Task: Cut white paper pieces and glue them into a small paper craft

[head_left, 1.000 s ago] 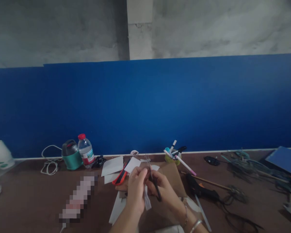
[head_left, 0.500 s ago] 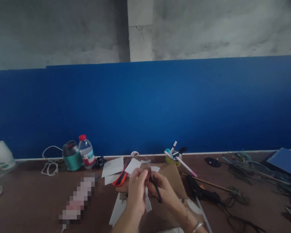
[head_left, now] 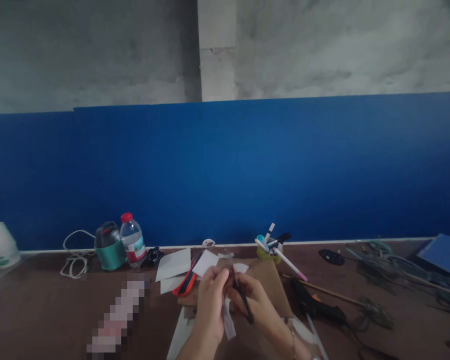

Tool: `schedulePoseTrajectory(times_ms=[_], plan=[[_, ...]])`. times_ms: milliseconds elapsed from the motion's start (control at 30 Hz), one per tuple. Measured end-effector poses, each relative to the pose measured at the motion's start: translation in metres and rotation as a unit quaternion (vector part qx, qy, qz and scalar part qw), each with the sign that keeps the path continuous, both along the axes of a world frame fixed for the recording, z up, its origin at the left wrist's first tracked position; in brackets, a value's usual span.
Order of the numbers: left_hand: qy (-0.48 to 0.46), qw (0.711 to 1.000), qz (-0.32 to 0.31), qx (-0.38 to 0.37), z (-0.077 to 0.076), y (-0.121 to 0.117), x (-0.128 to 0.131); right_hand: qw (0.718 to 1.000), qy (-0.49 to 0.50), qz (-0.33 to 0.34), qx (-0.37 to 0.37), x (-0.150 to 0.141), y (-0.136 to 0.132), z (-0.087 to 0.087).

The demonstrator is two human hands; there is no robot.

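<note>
Low in the middle of the view, my left hand [head_left: 210, 302] pinches a small white strip of paper [head_left: 228, 322] that hangs down between my hands. My right hand [head_left: 257, 302] grips black-handled scissors [head_left: 242, 295], whose thin blades point up and away at the paper's top edge. Both hands are held just above a brown sheet of cardboard [head_left: 272, 285] on the dark brown table [head_left: 52, 310].
White paper pieces [head_left: 173, 263] and an orange-red utility knife [head_left: 186, 282] lie behind my hands. A water bottle [head_left: 132, 239], teal container [head_left: 108, 246] and white cable [head_left: 73, 255] stand left. Right of me are a pen cup [head_left: 268, 247], black glue gun [head_left: 315, 302], wires [head_left: 382, 270] and a blue folder [head_left: 442, 252].
The view has tilted up slightly, so everything sits lower in the picture. My hands keep the same hold on the paper strip and scissors.
</note>
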State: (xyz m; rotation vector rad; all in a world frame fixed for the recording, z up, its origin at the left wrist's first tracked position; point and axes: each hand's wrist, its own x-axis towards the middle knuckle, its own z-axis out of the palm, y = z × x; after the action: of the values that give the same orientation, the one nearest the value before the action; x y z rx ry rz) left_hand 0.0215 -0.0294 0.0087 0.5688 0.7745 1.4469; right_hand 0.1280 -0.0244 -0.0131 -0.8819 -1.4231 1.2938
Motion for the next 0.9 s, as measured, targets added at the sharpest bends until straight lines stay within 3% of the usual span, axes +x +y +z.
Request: schedulePoseTrajectory(times_ms=[233, 533, 900], plan=[[0.013, 1.0, -0.004, 0.01, -0.006, 0.007, -0.006, 0.999, -0.035, 0.0, -0.021, 0.005, 0.001, 0.006], [0.017, 0.999, -0.037, 0.014, 0.004, 0.005, -0.009, 0.997, -0.063, 0.023, -0.038, 0.014, 0.004, 0.009], [0.032, 0.999, -0.034, 0.01, 0.002, 0.006, -0.009, 0.996, -0.068, 0.047, -0.04, 0.02, 0.002, 0.016]])
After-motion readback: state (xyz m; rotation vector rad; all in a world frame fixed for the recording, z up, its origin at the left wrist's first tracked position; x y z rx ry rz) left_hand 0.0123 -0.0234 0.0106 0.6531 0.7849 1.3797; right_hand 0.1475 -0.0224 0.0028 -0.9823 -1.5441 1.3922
